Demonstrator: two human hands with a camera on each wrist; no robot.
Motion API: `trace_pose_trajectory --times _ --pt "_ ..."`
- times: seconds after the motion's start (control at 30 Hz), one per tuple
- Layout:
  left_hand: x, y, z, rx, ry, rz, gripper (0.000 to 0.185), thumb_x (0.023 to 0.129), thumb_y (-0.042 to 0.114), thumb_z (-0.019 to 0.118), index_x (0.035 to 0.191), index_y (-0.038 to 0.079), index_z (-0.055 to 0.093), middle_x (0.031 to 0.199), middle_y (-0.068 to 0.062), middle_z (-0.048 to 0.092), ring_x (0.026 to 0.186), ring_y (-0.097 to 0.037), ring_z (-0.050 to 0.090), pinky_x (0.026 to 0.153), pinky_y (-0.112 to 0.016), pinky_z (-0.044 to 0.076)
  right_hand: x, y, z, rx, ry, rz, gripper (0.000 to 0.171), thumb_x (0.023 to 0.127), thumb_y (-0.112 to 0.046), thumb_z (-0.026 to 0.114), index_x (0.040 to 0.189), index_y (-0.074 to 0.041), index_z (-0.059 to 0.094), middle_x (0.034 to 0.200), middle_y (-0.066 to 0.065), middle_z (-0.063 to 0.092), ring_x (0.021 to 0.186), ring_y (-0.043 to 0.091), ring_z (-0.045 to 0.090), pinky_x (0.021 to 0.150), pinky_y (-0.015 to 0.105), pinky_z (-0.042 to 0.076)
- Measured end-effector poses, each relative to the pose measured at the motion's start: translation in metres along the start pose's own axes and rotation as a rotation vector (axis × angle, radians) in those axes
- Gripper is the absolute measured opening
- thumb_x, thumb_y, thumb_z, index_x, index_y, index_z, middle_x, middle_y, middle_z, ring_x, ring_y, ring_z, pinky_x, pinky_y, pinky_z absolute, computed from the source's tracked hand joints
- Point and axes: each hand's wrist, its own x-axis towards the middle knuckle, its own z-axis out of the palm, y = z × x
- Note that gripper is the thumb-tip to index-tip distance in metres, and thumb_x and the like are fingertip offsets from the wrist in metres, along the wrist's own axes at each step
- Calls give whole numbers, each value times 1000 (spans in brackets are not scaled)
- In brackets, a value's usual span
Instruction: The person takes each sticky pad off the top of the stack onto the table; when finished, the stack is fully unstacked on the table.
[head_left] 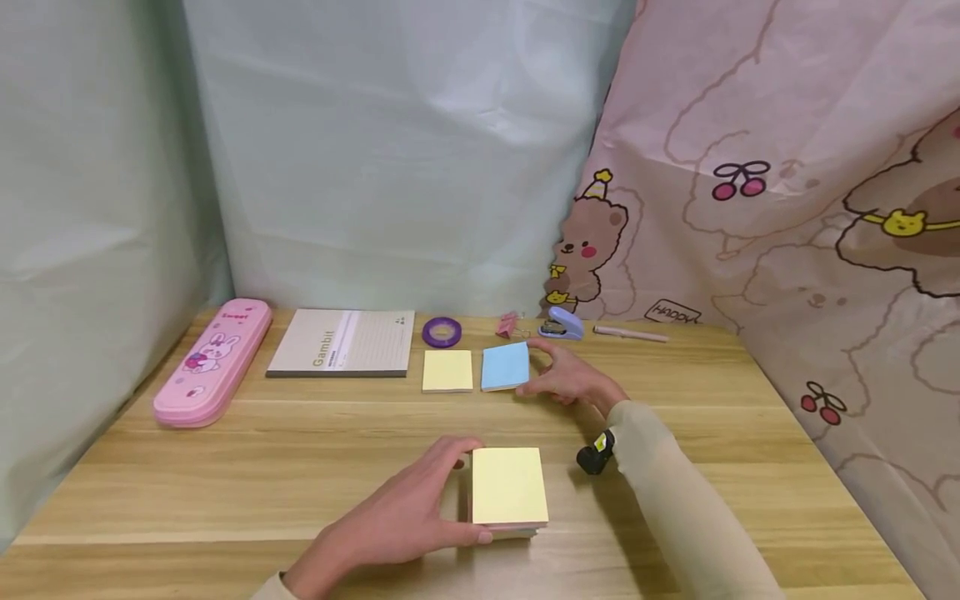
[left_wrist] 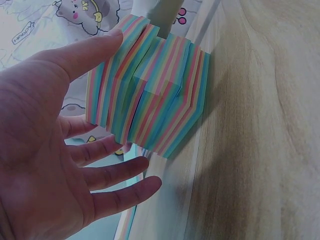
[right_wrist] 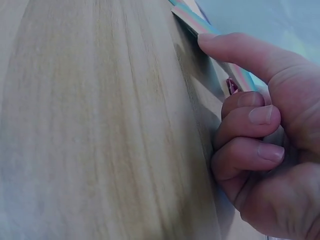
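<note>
Head view shows a thick block of sticky notes (head_left: 507, 486) lying near the front of the wooden table (head_left: 225, 475), with a yellow sheet on top. From the left wrist view its side has many colour stripes, and the layers are pushed a bit crooked. The left hand (head_left: 405, 517) rests against the block's left side with fingers spread and straight, so it is wide open, touching but not grabbing. Farther back, the right hand (head_left: 567, 379) touches the right edge of a thin blue pad (head_left: 505, 365). Its pointing finger is stretched out to the pad's edge and its other fingers are curled in. Just left of the blue pad lies a yellow pad (head_left: 447, 370). Behind them sit a purple tape roll (head_left: 442, 332), a notebook (head_left: 341, 342), a pink pencil case (head_left: 213, 359), a small stapler (head_left: 561, 324) and a pen (head_left: 630, 334).
</note>
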Motion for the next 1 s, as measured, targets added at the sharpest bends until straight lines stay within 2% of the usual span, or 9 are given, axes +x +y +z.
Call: trace_pose_trajectory --times 0.23,0.47,0.57,0.7,0.8,0.9,1.0 --pt "0 0 0 -1 -1 1 95 83 65 81 156 20 42 148 8 51 130 -17 57 107 -53 52 -2 -4 1 -43 9 22 101 84 -19 90 165 -26 31 56 -9 32 44 7 29 44 22 30" --pt "0 0 0 5 -6 -6 98 83 68 80 157 19 41 151 5 50 133 -20 57 108 -55 52 0 -5 3 -114 39 40 104 83 -20 92 166 -25 31 59 -6 40 45 8 32 44 23 33" --pt "0 1 0 0 -7 -7 97 82 68 80 157 19 41 150 5 51 133 -20 57 107 -54 52 2 -6 4 -142 39 60 104 82 -19 92 166 -25 31 63 -5 37 46 9 33 45 23 34" --pt "0 1 0 3 4 -7 96 82 65 82 156 19 41 149 5 51 132 -20 57 106 -54 53 1 -6 2 -173 37 60 105 82 -19 93 166 -26 31 73 -1 50 48 9 34 46 23 35" --pt "0 1 0 9 13 -4 96 82 65 82 156 19 42 148 6 52 131 -20 58 105 -54 53 -2 -5 -1 -164 40 25 106 81 -20 93 167 -24 30 75 -1 55 48 9 34 46 23 35" --pt "0 1 0 11 12 -4 96 82 68 80 156 20 42 149 7 51 131 -19 58 106 -54 53 -9 -1 -4 -104 59 -34 105 84 -22 91 168 -23 28 67 -4 48 47 9 32 45 23 33" --pt "-1 1 0 11 7 -11 97 82 68 80 157 21 41 150 8 50 131 -19 57 106 -54 53 -20 4 -7 4 76 -125 98 89 -20 86 168 -20 28 64 -6 43 49 9 30 45 24 31"
